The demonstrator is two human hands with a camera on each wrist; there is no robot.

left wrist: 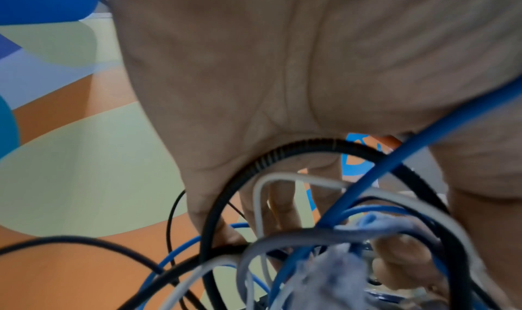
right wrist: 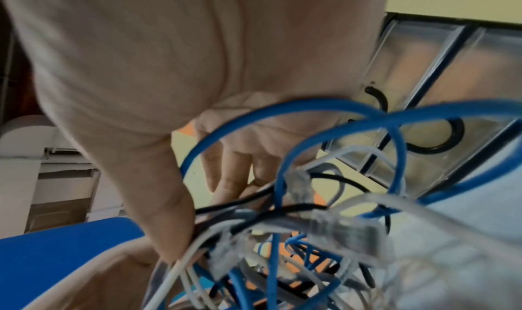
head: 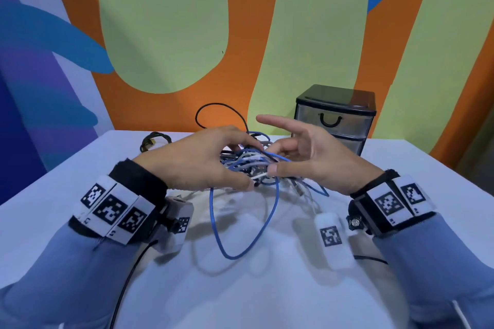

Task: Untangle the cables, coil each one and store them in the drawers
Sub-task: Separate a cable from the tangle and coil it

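Observation:
A tangle of blue, white and black cables (head: 254,161) hangs above the white table (head: 80,195), held between both hands. My left hand (head: 244,165) grips its left side, fingers (left wrist: 282,205) curled among the strands. My right hand (head: 274,157) holds the right side, its thumb (right wrist: 169,225) pinching a white cable (head: 259,176) while the index finger points out straight. A blue loop (head: 232,256) droops from the tangle to the table. The black drawer unit (head: 335,117) with translucent drawers stands behind the right hand, its top drawer shut.
A thin black cable loop (head: 213,105) rises behind the tangle. A black cable with a yellow plug (head: 149,143) lies at the far left of the table. A painted wall runs close behind the table's back edge. The drawer unit (right wrist: 423,69) fills the right wrist view's upper right.

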